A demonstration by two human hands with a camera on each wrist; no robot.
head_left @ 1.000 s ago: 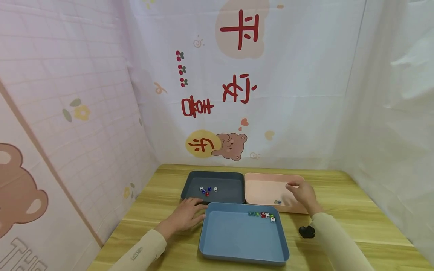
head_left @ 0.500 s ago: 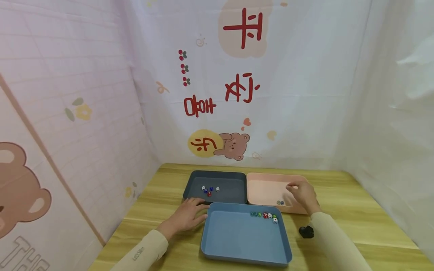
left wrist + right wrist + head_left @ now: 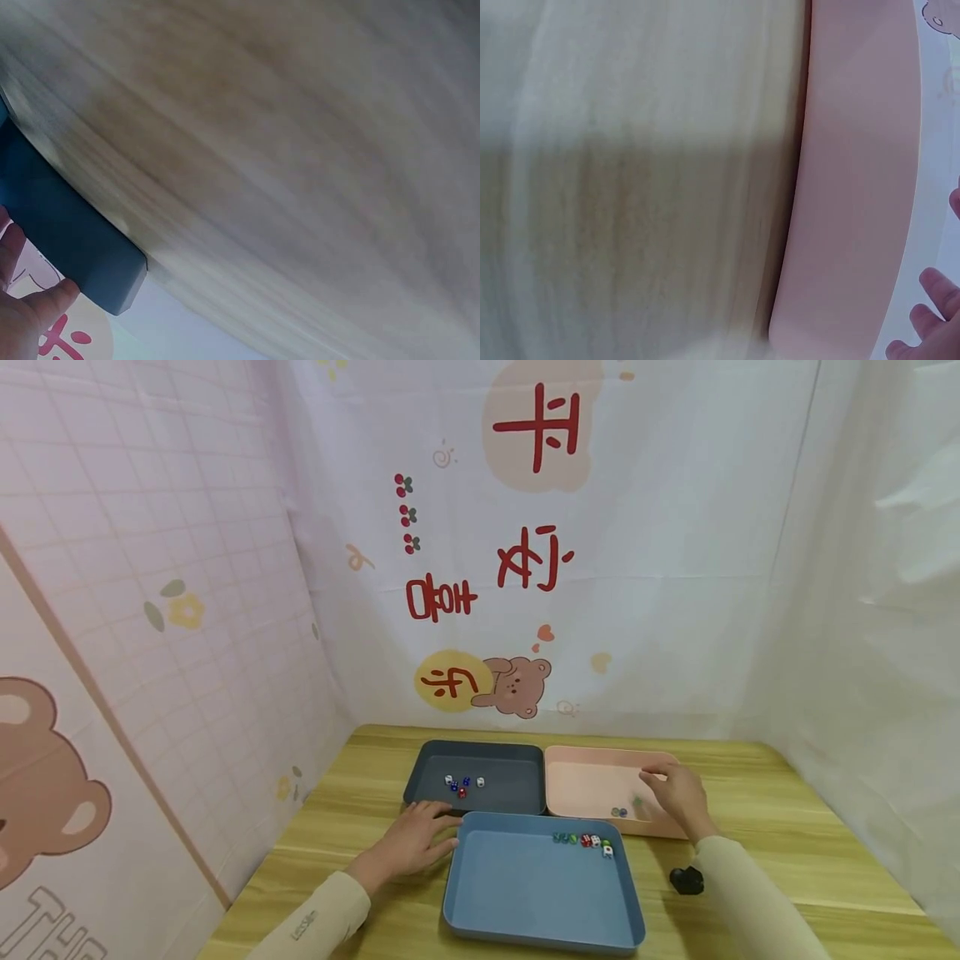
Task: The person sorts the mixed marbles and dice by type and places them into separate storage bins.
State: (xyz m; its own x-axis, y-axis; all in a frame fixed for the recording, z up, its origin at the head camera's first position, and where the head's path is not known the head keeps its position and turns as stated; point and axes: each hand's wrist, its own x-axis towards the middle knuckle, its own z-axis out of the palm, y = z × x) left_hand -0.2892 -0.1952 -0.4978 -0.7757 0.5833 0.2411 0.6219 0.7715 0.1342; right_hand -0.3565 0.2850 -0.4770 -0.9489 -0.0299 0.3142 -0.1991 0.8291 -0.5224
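Observation:
My right hand [image 3: 678, 795] is over the right part of the pink tray [image 3: 592, 774], fingers bent loosely with nothing visible between them. Below its fingertips a small greenish thing [image 3: 637, 802] shows blurred, beside two small glassy marbles [image 3: 618, 812]. My left hand [image 3: 412, 838] lies spread at the front edge of the dark tray [image 3: 510, 777], its fingers by the blue tray's corner. In the left wrist view, fingers [image 3: 51, 301] touch the dark tray's wall [image 3: 75, 232]. The right wrist view shows fingers [image 3: 939, 291] beyond the pink wall [image 3: 855, 180].
White, blue and red dice [image 3: 462, 792] lie in the dark tray. The blue tray [image 3: 543, 885] in front holds several green marbles and red and white dice [image 3: 607, 852] near its back right corner. A black object [image 3: 686, 881] sits by my right sleeve.
The blurred greenish thing now shows in the pink tray below my right hand. That hand's fingers have parted slightly and shifted a little right. My left hand stays in place.

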